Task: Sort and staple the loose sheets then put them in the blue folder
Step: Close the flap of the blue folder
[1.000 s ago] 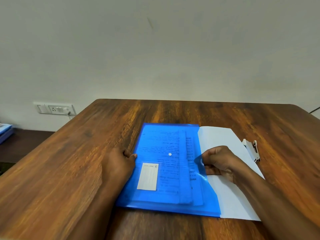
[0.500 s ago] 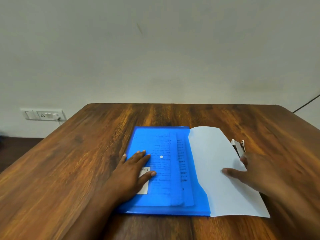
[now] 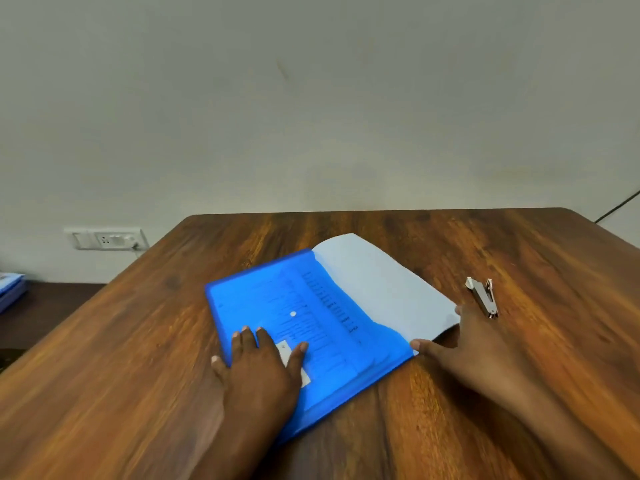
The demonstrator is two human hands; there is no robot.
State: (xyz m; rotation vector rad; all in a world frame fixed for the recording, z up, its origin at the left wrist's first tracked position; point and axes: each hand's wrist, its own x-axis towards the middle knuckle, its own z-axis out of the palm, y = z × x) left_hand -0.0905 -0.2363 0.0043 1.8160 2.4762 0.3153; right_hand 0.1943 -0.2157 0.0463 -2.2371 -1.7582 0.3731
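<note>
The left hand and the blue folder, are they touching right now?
Touching. In the head view the left hand lies flat on the blue folder, straight fingers spread over its near left part and partly covering the white label.

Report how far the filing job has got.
Done: printed sheets show through the blue folder, and the stapler lies aside on the table. In hand: the left hand presses the folder flat while the right hand touches the white flap. Left: closing that flap.
</note>
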